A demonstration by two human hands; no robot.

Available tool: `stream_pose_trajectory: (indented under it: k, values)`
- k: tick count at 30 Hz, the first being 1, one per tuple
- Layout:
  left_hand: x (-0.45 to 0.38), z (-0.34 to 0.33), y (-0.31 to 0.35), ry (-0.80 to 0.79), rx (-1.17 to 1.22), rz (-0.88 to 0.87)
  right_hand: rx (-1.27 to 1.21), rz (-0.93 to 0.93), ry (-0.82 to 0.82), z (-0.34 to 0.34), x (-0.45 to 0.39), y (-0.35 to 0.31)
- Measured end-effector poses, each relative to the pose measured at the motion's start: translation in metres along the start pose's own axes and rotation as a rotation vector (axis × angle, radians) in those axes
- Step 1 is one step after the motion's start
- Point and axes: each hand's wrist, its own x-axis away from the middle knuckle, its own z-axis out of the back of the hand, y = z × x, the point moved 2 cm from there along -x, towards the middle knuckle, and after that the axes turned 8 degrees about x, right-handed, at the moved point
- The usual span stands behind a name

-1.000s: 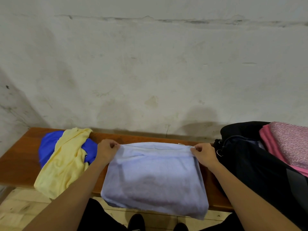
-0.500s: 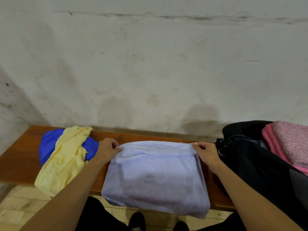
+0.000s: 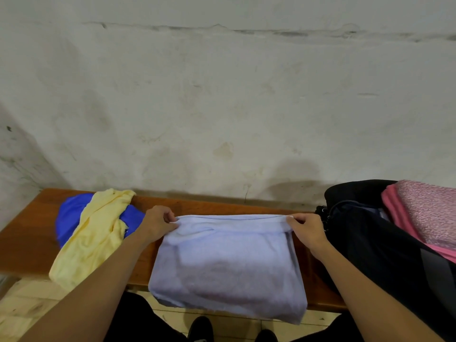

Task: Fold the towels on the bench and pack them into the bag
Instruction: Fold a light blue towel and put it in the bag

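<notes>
A pale lilac towel (image 3: 229,262) lies folded on the middle of the wooden bench (image 3: 27,240), its near edge hanging over the front. My left hand (image 3: 158,224) pinches its far left corner and my right hand (image 3: 307,229) pinches its far right corner, holding the far edge slightly raised. A crumpled yellow towel (image 3: 91,238) lies over a blue towel (image 3: 71,215) at the bench's left end. At the right end stands an open black bag (image 3: 375,245) with a folded pink towel (image 3: 429,213) on top of it.
A stained white wall (image 3: 222,107) runs directly behind the bench. Pale floor tiles (image 3: 22,304) and my dark shoes (image 3: 199,328) show below the bench's front edge. The bag's metal ring (image 3: 326,218) sits just right of my right hand.
Both hands keep their pinch on the far corners. The far edge of the lilac towel has lifted a little and drawn slightly towards me.
</notes>
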Motion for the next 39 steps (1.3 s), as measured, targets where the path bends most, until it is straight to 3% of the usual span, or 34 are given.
stream_pose_trajectory:
  k: [6,11,18,30,39]
  values:
    - [-0.002,0.001,0.006,-0.059,-0.034,-0.023,0.093,0.047,0.016,0.006,0.005,-0.002]
    - [0.0,0.008,0.004,-0.013,0.047,-0.029,0.126,0.085,0.067,0.009,0.005,-0.002]
    - [0.007,0.017,0.006,0.114,0.102,-0.039,0.084,0.141,0.078,0.005,0.013,-0.005]
    - [0.011,0.037,0.024,0.199,0.036,-0.16,-0.09,0.151,0.077,0.018,0.009,-0.023]
    - [0.019,0.049,0.029,0.168,0.041,-0.172,-0.09,0.129,0.079,0.029,0.018,-0.038]
